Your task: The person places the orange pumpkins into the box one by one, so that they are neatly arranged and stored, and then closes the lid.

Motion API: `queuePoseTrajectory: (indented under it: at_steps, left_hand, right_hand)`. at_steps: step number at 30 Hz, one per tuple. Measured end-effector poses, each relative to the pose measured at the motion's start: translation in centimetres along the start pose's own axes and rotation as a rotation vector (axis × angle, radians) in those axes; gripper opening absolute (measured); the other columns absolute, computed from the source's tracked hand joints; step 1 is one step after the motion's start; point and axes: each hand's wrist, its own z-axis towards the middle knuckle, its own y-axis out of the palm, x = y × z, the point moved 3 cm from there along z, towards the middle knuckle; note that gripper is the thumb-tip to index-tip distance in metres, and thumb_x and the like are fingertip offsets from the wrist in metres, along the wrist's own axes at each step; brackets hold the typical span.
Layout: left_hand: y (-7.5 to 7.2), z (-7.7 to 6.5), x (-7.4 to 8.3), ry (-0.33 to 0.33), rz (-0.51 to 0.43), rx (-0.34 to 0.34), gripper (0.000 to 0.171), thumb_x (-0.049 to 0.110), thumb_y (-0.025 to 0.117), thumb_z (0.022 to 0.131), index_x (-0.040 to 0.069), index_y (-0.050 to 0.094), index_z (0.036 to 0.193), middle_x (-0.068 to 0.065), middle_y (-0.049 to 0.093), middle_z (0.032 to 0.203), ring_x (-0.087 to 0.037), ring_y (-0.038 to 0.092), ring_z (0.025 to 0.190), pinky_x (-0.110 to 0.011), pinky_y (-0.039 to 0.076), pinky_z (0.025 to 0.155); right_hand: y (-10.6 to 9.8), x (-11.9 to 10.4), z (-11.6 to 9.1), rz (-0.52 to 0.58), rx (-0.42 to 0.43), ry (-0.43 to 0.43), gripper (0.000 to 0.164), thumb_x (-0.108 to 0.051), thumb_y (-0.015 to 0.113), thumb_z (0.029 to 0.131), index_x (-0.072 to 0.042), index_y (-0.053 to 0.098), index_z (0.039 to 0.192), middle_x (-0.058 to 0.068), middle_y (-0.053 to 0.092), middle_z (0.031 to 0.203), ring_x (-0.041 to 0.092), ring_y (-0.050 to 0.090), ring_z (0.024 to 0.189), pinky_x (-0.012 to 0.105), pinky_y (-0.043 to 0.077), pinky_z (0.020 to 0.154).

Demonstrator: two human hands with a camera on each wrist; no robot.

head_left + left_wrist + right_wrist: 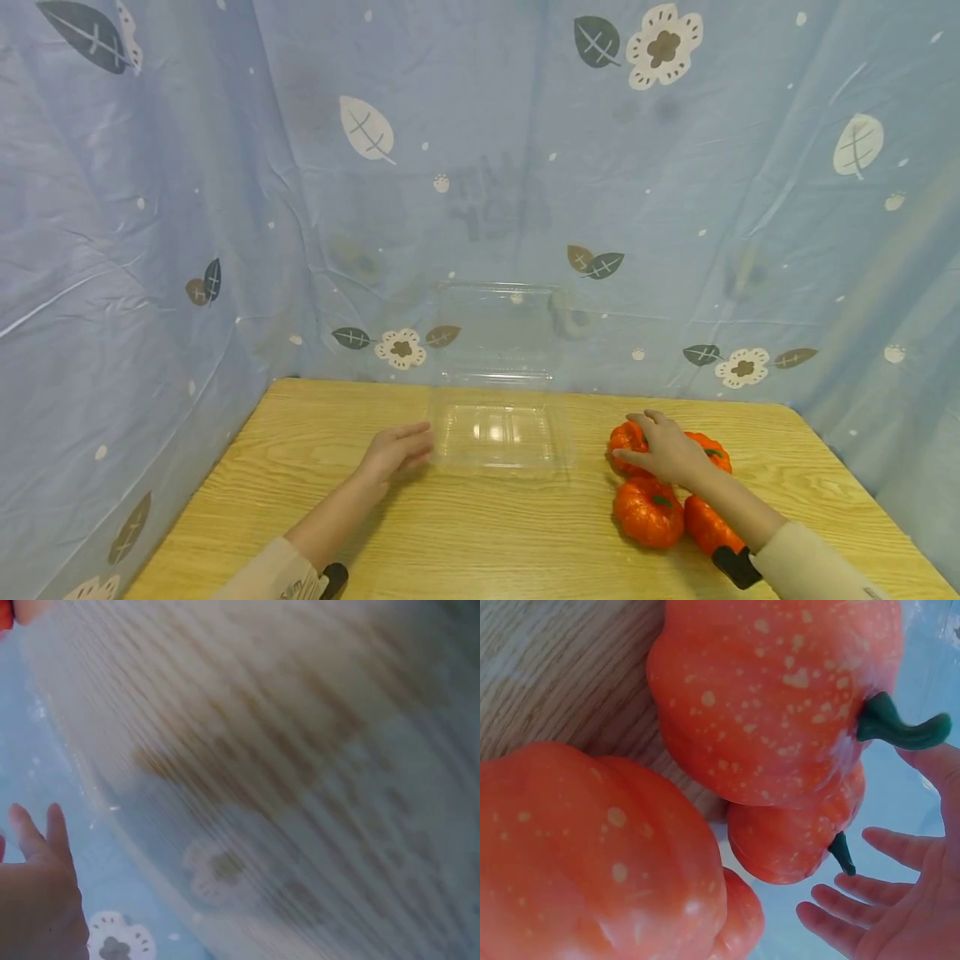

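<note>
A clear plastic box [487, 465] sits on the table with its hinged lid [495, 325] raised at the back. My left hand [397, 452] is at the box's left side, fingers extended toward its wall. Several shiny orange pumpkins with green stems lie on the right. My right hand [671, 450] reaches over the back left pumpkin [627, 440], partly hiding it. In the right wrist view its fingers are spread beside a speckled pumpkin [772, 690] and a smaller-looking one [791, 844] beyond it.
Nearer me lies a front left pumpkin [647, 515]. The front right pumpkin [708, 527] is under my right forearm, and the back right pumpkin [716, 454] lies behind it. A blue patterned curtain [495, 167] hangs around the wooden table [480, 542].
</note>
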Motion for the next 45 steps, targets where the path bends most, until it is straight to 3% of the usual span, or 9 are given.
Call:
queuePoseTrajectory:
  at_steps: [10, 19, 27, 34, 45]
  left_hand:
    - [0.2, 0.3, -0.4, 0.007, -0.004, 0.022, 0.037, 0.003, 0.06, 0.087, -0.011, 0.053, 0.12, -0.026, 0.058, 0.115, -0.021, 0.065, 0.086, -0.021, 0.058, 0.07]
    - [0.6, -0.2, -0.2, -0.013, -0.045, 0.048, 0.037, 0.003, 0.059, 0.088, -0.011, 0.052, 0.121, -0.025, 0.06, 0.113, -0.016, 0.065, 0.083, -0.02, 0.058, 0.072]
    - [1.0, -0.4, -0.1, -0.02, -0.07, 0.069, 0.037, 0.003, 0.057, 0.089, -0.013, 0.05, 0.122, -0.025, 0.056, 0.118, -0.019, 0.064, 0.091, -0.022, 0.057, 0.078]
    - [1.2, -0.5, -0.2, -0.026, -0.072, 0.071, 0.037, 0.004, 0.057, 0.089, -0.012, 0.05, 0.122, -0.024, 0.056, 0.118, -0.019, 0.063, 0.09, -0.026, 0.056, 0.083]
    - [1.3, -0.8, -0.4, -0.04, -0.087, 0.093, 0.035, 0.006, 0.058, 0.088, -0.011, 0.053, 0.119, -0.019, 0.062, 0.107, -0.017, 0.063, 0.085, -0.024, 0.057, 0.078]
  right_hand:
    - [0.4, 0.3, 0.5, 0.039, -0.008, -0.037, 0.061, -0.03, 0.073, 0.078, 0.009, 0.052, 0.12, 0.035, 0.048, 0.119, 0.05, 0.05, 0.102, 0.059, 0.051, 0.078]
    - [0.5, 0.6, 1.0, 0.044, 0.004, -0.034, 0.061, -0.025, 0.077, 0.073, 0.01, 0.053, 0.117, 0.034, 0.053, 0.11, 0.047, 0.053, 0.097, 0.056, 0.051, 0.08]
    - [0.9, 0.7, 1.0, 0.054, -0.011, -0.023, 0.062, -0.026, 0.078, 0.072, 0.008, 0.053, 0.117, 0.029, 0.055, 0.103, 0.042, 0.056, 0.089, 0.053, 0.053, 0.074]
    - [1.0, 0.9, 1.0, 0.062, -0.01, -0.023, 0.062, -0.027, 0.078, 0.071, 0.007, 0.053, 0.118, 0.026, 0.056, 0.102, 0.04, 0.056, 0.089, 0.053, 0.053, 0.074]
    - [0.7, 0.8, 1.4, 0.05, -0.005, -0.063, 0.062, -0.028, 0.078, 0.071, 0.005, 0.054, 0.118, 0.031, 0.056, 0.108, 0.045, 0.055, 0.095, 0.055, 0.052, 0.076]
